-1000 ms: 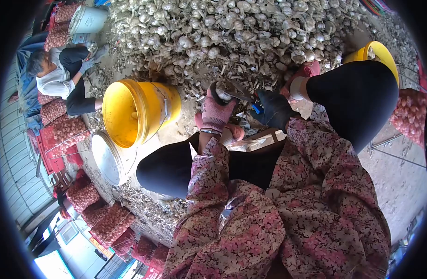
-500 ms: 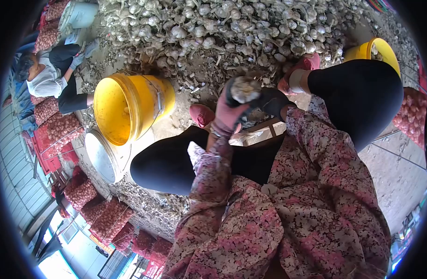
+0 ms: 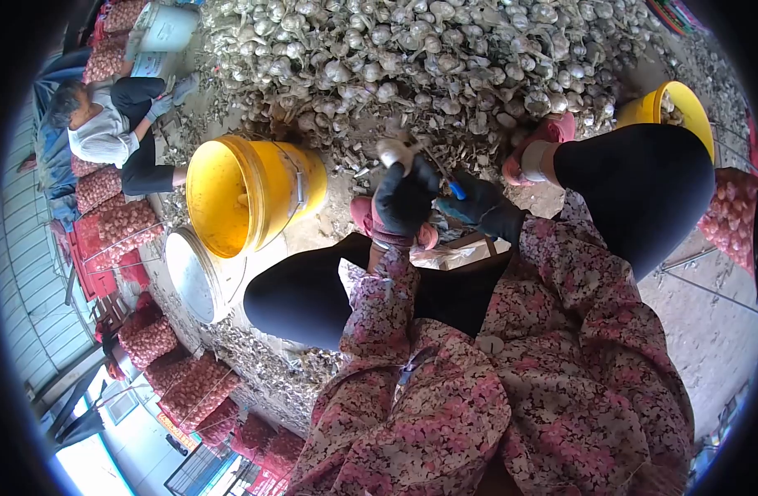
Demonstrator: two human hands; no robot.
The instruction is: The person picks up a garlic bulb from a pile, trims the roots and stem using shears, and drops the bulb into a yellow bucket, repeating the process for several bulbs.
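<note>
Garlic bulb (image 3: 393, 152): whitish, papery skin, single head, held up in the gloved left hand (image 3: 403, 198), pinched at the fingertips above the knees. Shears (image 3: 446, 178): blue handle showing, dark blades mostly hidden, gripped in the dark-gloved right hand (image 3: 482, 208), tips pointing toward the bulb and just beside it. Couldn't tell whether the blades touched the bulb or its stem. Both sat just in front of the garlic pile (image 3: 445, 58).
</note>
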